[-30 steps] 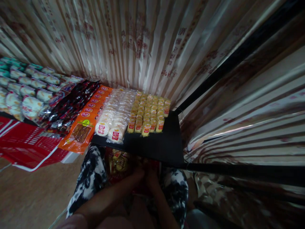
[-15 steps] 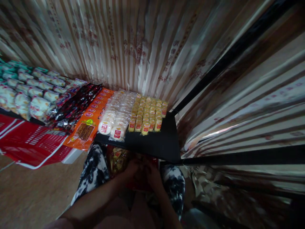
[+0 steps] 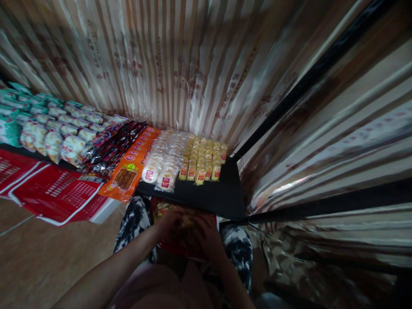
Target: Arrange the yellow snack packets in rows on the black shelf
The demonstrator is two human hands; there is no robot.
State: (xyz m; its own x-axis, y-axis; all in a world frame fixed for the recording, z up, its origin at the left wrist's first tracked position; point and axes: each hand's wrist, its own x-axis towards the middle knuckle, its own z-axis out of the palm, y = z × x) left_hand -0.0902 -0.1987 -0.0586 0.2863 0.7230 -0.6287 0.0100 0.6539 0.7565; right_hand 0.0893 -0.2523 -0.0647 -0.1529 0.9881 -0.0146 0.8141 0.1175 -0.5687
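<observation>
A red bag rests between my knees below the table's front edge, holding small yellow-wrapped snacks. My left hand reaches over the snacks at the bag's left side; its fingertips blur into the dark contents. On the right side, my right hand lies over the contents with its fingers spread. Shadow hides whether either hand touches a single packet. Just above, on the black table, stand rows of small yellow packets, with white round packaged crackers to their left.
Left along the table lie an orange snack bag, dark red packets, and white and teal bags. Red cartons with white handles stand below. Striped sheeting hangs behind, with a black pole at right.
My hands have moved apart from close together inside the bag, and my right fingers have spread. The view has shifted slightly, so the table goods appear farther right and lower.
</observation>
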